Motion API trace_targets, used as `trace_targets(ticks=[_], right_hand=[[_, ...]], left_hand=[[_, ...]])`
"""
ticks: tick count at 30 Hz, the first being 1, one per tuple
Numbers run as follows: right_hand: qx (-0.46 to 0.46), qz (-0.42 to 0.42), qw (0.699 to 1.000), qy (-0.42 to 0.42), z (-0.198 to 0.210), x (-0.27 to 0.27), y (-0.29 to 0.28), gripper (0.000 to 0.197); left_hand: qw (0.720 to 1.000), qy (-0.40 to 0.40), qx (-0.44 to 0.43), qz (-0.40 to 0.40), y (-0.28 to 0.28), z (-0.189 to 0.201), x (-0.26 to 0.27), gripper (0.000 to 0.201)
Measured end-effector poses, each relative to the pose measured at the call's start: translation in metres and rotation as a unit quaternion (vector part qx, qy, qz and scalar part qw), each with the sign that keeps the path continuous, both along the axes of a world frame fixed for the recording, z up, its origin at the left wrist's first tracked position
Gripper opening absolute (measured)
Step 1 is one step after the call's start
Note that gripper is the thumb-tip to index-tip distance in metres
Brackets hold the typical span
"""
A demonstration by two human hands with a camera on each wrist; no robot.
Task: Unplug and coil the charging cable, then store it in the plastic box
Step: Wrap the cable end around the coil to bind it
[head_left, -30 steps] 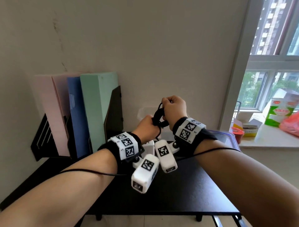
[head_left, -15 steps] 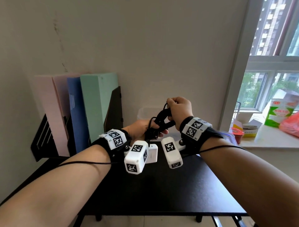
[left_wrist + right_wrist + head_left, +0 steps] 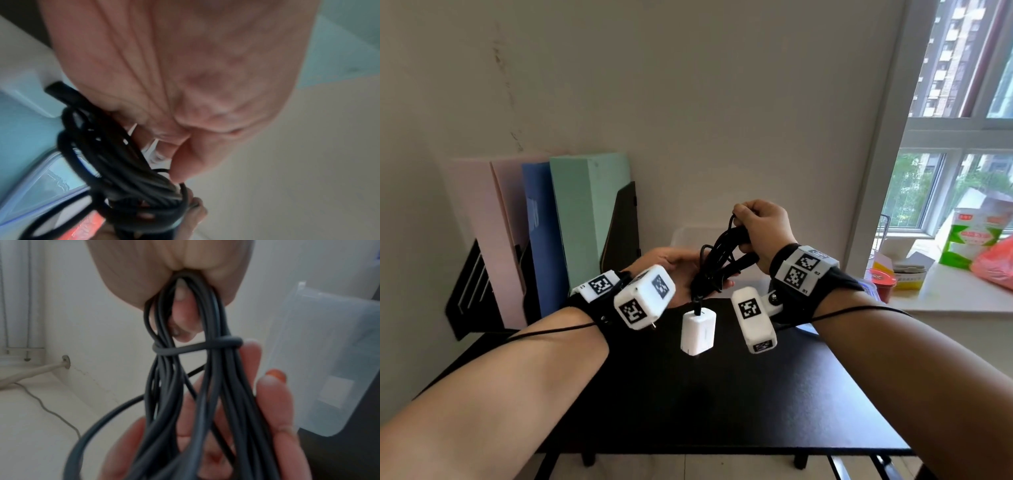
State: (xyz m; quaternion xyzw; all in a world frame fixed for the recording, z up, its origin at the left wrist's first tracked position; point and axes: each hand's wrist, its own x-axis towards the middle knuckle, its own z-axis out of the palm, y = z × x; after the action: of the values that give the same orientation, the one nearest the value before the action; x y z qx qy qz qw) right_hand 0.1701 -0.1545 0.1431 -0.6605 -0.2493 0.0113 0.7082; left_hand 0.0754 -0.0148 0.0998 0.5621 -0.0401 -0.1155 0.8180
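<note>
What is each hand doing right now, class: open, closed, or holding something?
Left hand: open, palm up, fingers straight under the coiled cable.
Right hand: closed, gripping the top of the coiled cable.

A plain off-white wall fills the back of the room, marked by a faint dark streak near its upper left. Against it stands a black tabletop, with pale floor tiles showing beneath its front edge. On the tabletop's left side a black file holder keeps upright folders in pink, blue and mint green. To the right, daylight enters through a white-framed window, with tall buildings and green trees outside. Its white sill carries a green-and-white carton, a red bag and small containers.
</note>
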Motion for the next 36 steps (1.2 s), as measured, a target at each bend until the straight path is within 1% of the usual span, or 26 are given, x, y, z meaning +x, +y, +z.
trace_targets(ticks=[2, 3, 5, 7, 8, 9, 11, 12, 13, 15, 16, 17, 19, 22, 25, 28, 30, 32, 34, 36], right_hand=[[-0.008, 0.004, 1.000, -0.020, 0.001, -0.002, 0.002, 0.020], [-0.013, 0.005, 0.999, -0.030, 0.000, -0.004, 0.003, 0.020], [-0.020, 0.009, 0.999, -0.044, 0.000, -0.008, 0.007, 0.020], [-0.034, 0.013, 0.997, -0.063, 0.000, -0.012, 0.010, 0.019], [-0.038, 0.018, 0.997, -0.071, 0.000, -0.015, 0.012, 0.019], [-0.039, 0.024, 0.996, -0.078, 0.000, -0.017, 0.013, 0.019], [-0.046, 0.041, 0.994, -0.093, 0.002, -0.019, 0.013, 0.016], [-0.064, 0.053, 0.991, -0.106, 0.004, -0.019, 0.012, 0.014], [-0.092, 0.070, 0.986, -0.124, 0.007, -0.019, 0.010, 0.011], [-0.171, 0.112, 0.967, -0.152, 0.012, -0.015, 0.005, 0.007], [-0.205, 0.131, 0.958, -0.154, 0.014, -0.013, 0.003, 0.007], [-0.221, 0.144, 0.953, -0.147, 0.014, -0.009, 0.002, 0.007], [-0.206, 0.135, 0.963, -0.114, 0.012, -0.002, 0.002, 0.010], [-0.153, 0.082, 0.984, -0.046, 0.002, 0.007, 0.001, 0.018], [-0.084, 0.018, 0.996, 0.001, -0.005, 0.013, -0.001, 0.015], [-0.050, -0.030, 0.998, 0.001, -0.006, 0.016, -0.008, 0.019], [-0.037, -0.046, 0.998, 0.003, -0.009, 0.018, -0.012, 0.020], [-0.033, -0.048, 0.998, -0.004, -0.011, 0.017, -0.014, 0.020], [-0.062, -0.037, 0.997, -0.041, -0.012, 0.015, -0.015, 0.018], [-0.107, -0.007, 0.990, -0.087, -0.013, 0.013, -0.016, 0.015]], left_hand=[[0.999, 0.007, 0.016, -0.027, 0.003, 0.004, 0.000, 0.060], [0.998, 0.007, 0.046, -0.035, 0.002, 0.006, -0.001, 0.067], [0.989, 0.018, 0.141, -0.034, -0.003, 0.012, 0.000, 0.069], [0.969, 0.030, 0.241, -0.043, -0.010, 0.018, 0.000, 0.068], [0.958, 0.025, 0.283, -0.041, -0.013, 0.018, 0.000, 0.061], [0.950, 0.015, 0.312, -0.030, -0.017, 0.018, 0.002, 0.048], [0.943, -0.003, 0.332, 0.007, -0.022, 0.015, 0.002, 0.020], [0.941, -0.008, 0.337, 0.024, -0.024, 0.015, 0.001, 0.014], [0.935, -0.016, 0.353, 0.034, -0.026, 0.013, -0.001, 0.013], [0.906, -0.033, 0.420, 0.031, -0.030, 0.013, -0.005, 0.012], [0.890, -0.044, 0.454, 0.024, -0.031, 0.013, -0.007, 0.013], [0.879, -0.059, 0.472, 0.021, -0.032, 0.013, -0.009, 0.015], [0.879, -0.086, 0.467, 0.050, -0.030, 0.013, -0.010, 0.019], [0.894, -0.113, 0.409, 0.144, -0.023, 0.019, -0.008, 0.020], [0.904, -0.119, 0.378, 0.162, -0.023, 0.022, -0.008, 0.019], [0.907, -0.135, 0.362, 0.169, -0.025, 0.020, -0.007, 0.017], [0.901, -0.157, 0.359, 0.186, -0.027, 0.019, -0.007, 0.016], [0.902, -0.163, 0.342, 0.206, -0.028, 0.017, -0.005, 0.018], [0.913, -0.159, 0.303, 0.222, -0.028, 0.017, -0.005, 0.018], [0.928, -0.153, 0.253, 0.226, -0.025, 0.016, -0.005, 0.011]])
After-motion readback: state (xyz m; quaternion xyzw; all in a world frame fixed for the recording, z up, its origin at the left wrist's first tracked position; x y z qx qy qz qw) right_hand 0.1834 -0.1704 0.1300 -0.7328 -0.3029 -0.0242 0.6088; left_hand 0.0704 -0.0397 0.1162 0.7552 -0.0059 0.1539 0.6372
